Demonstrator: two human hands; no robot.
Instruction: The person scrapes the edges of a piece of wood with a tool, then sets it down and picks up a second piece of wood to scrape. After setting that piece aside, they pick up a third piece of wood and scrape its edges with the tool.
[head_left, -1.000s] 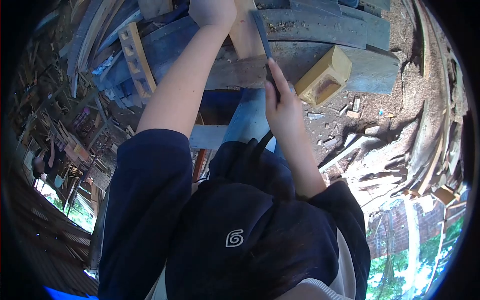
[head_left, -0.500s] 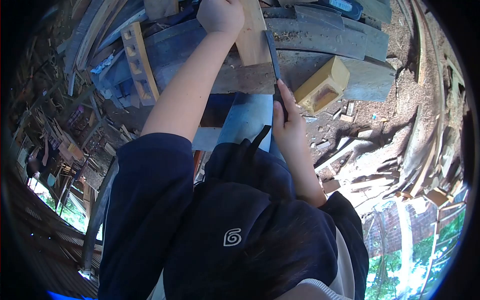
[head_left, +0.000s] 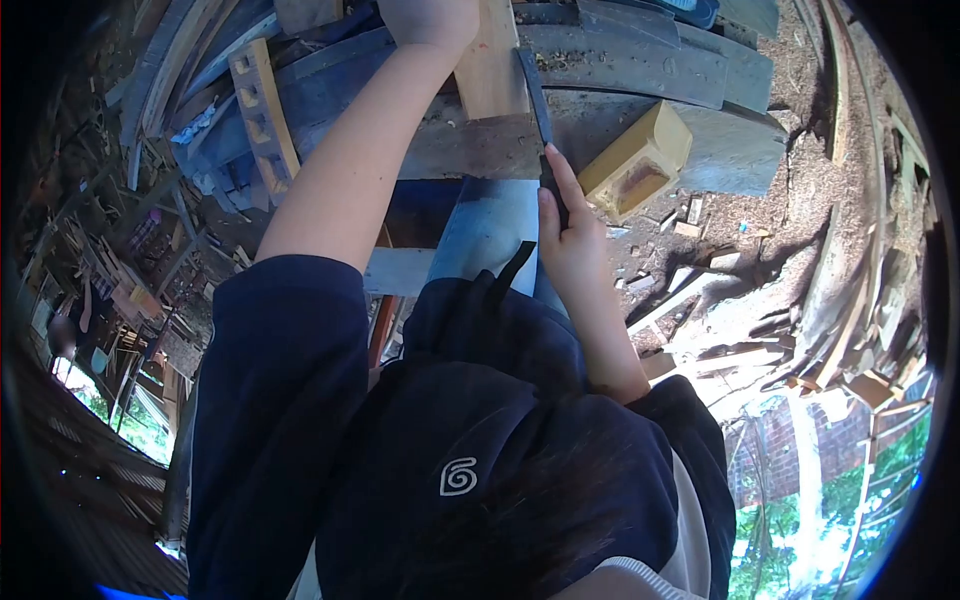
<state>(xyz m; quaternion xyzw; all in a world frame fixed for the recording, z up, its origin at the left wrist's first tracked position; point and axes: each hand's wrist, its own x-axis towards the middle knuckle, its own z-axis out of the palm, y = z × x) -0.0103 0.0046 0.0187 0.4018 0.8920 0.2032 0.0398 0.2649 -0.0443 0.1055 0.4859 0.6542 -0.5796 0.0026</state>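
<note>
My left hand (head_left: 432,18) is at the top edge of the view, over the left side of a pale wooden board (head_left: 493,75); its fingers are out of frame. My right hand (head_left: 575,225) is closed around the handle of a long, thin, dark flat tool (head_left: 535,95), index finger stretched along it. The tool's straight blade runs beside the board's right edge. Beneath the board is a weathered plank bench (head_left: 640,75). Right of the tool, a yellowish wooden block (head_left: 640,160) with a hollowed end lies tilted on the bench.
A notched wooden strip (head_left: 264,115) leans at the left of the bench, near stacked long boards (head_left: 175,70). Offcuts and sawdust cover the ground (head_left: 700,270) at right. A person (head_left: 65,335) is far off at left among scrap wood. My jean-clad leg (head_left: 490,225) is under the bench edge.
The whole view has shifted slightly, so the bench and both hands sit higher and further left. My left hand's fingers have left the frame. My right hand keeps its hold on the tool.
</note>
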